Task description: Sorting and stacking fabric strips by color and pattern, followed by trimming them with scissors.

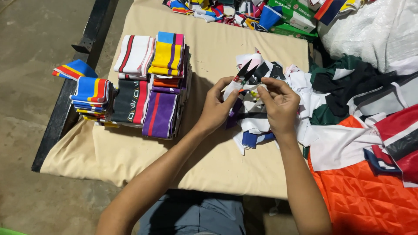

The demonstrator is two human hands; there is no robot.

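I am holding a small pair of thread snips (244, 72), black blades pointing up and away and standing slightly apart, above a white fabric strip (244, 88) pinched between my fingers. The strip is hanging limp over a loose heap of white, black and blue cloth pieces (257, 122) lying on the beige-covered table.

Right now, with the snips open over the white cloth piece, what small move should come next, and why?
Probably close the snips on the edge of the white cloth piece. The left hand and right hand hold it pinched above the loose pile, and the open blades sit at its top edge. The sorted stacks lie apart.
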